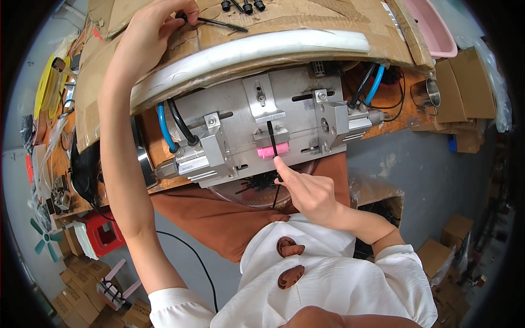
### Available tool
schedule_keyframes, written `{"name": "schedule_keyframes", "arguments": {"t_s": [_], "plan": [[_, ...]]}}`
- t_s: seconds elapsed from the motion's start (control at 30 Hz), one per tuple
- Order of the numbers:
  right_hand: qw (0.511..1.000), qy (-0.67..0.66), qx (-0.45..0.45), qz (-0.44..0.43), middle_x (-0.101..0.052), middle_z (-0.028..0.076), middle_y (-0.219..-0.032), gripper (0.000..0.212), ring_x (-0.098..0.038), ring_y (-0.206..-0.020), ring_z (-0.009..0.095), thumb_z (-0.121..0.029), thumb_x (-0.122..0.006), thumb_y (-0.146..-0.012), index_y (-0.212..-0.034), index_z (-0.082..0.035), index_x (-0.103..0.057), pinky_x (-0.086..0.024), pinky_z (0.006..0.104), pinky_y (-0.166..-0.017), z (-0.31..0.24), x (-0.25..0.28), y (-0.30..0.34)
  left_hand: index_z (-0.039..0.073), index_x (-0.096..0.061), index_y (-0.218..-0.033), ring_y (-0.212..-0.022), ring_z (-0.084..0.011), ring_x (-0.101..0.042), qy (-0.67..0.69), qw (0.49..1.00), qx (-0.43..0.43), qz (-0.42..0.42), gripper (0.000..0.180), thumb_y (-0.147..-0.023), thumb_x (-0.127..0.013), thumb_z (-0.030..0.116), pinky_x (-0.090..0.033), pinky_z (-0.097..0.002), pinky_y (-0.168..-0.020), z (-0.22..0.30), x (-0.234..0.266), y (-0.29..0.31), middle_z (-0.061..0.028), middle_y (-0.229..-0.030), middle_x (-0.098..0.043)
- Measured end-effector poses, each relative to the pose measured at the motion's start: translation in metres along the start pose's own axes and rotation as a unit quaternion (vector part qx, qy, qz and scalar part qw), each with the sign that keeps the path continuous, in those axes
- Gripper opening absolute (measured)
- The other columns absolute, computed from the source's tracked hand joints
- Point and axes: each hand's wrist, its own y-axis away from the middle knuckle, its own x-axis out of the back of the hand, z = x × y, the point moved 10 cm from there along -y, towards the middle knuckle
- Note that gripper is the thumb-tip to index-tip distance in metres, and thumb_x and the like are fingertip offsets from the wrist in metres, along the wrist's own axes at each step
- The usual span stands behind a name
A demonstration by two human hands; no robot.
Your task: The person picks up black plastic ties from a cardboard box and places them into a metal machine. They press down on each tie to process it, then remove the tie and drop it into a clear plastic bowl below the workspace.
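My left hand (164,24) is closed at the far left, pinching a black mascara wand (221,23) by its cap end over the cardboard. The wand's brush points right. Near the middle, my right hand (311,194) has its index finger extended to the lower end of a slim black rod (272,136). That rod lies across a pink block (273,150) on a metal clamping fixture (251,128). The other fingers of this hand are curled in; a small black piece with a thin stem (276,195) shows at them, partly hidden.
Three black caps (247,6) stand on the cardboard (328,16), behind a white foam strip (251,52). Blue hoses (375,86) run to the fixture's cylinders. A clear bowl (229,198) of black wands sits below. A metal cup (426,94) stands right.
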Motion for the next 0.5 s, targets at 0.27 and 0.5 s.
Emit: {"name": "schedule_keyframes", "arguments": {"t_s": [0.27, 0.5], "plan": [[0.993, 0.045, -0.014, -0.105, -0.065, 0.008, -0.077, 0.053, -0.056, -0.053, 0.014, -0.001, -0.074, -0.072, -0.122, 0.007, -0.057, -0.043, 0.0268, -0.045, -0.002, 0.017, -0.019, 0.01, -0.061, -0.119, -0.081, -0.0265, -0.056, -0.138, 0.965, -0.063, 0.213, 0.047, -0.078, -0.056, -0.01, -0.047, -0.0357, -0.073, 0.05, 0.008, 0.086, -0.0097, -0.091, -0.058], [0.964, 0.247, 0.061, 0.078, -0.063, 0.014, -0.077, 0.023, -0.061, -0.066, 0.019, -0.016, -0.066, -0.083, -0.096, 0.002, -0.063, -0.048, 0.0312, -0.056, 0.039, 0.073, -0.199, -0.008, -0.052, -0.128, -0.073, -0.018, -0.051, -0.185, 0.974, -0.021, 0.132, 0.054, -0.081, -0.067, 0.015, -0.046, -0.0292, -0.066, 0.118, -0.118, 0.185, -0.0082, -0.087, -0.054]]}}
